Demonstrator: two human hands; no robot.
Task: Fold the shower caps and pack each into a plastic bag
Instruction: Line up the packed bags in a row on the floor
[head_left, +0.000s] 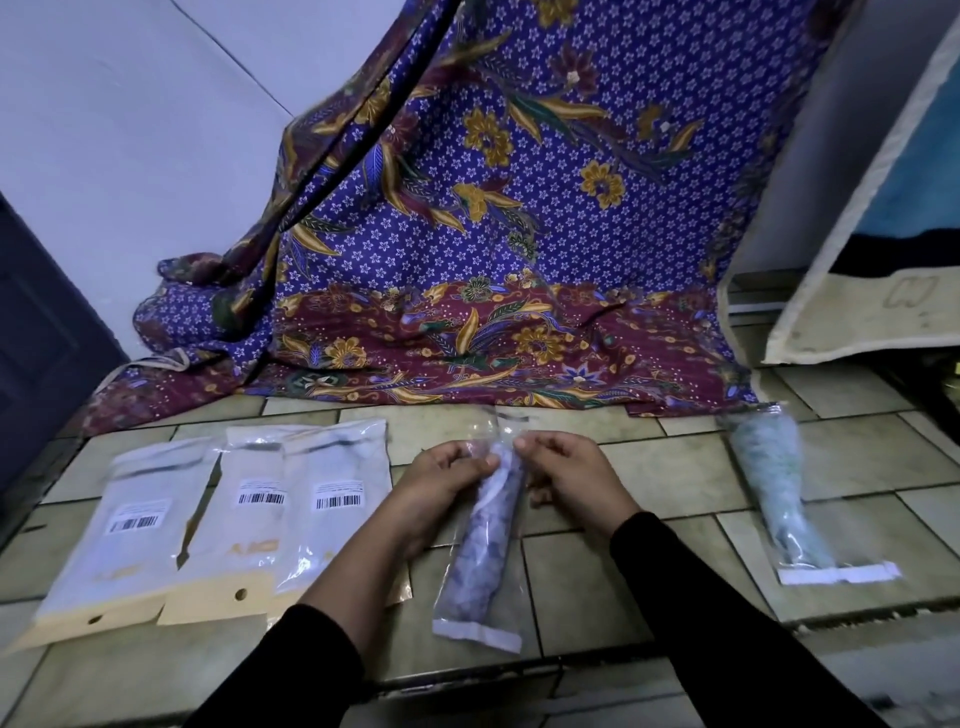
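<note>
Head view shows the narrow clear plastic bag (470, 592), holding a rolled lavender shower cap (493, 501), lying on the tiled floor (675, 467) between the left hand (447, 470) and right hand (569, 467), each grip pinching its far open end; judged light, soft and slippery, so best held by that film edge.

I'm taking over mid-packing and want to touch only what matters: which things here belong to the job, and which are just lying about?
Job: bag with the purple cap, pinched near its top by the left hand and right hand; packed bag with the green cap, to the right.
Lying about: three white pouches, role unclear; patterned cloth; leaning mat.
</note>
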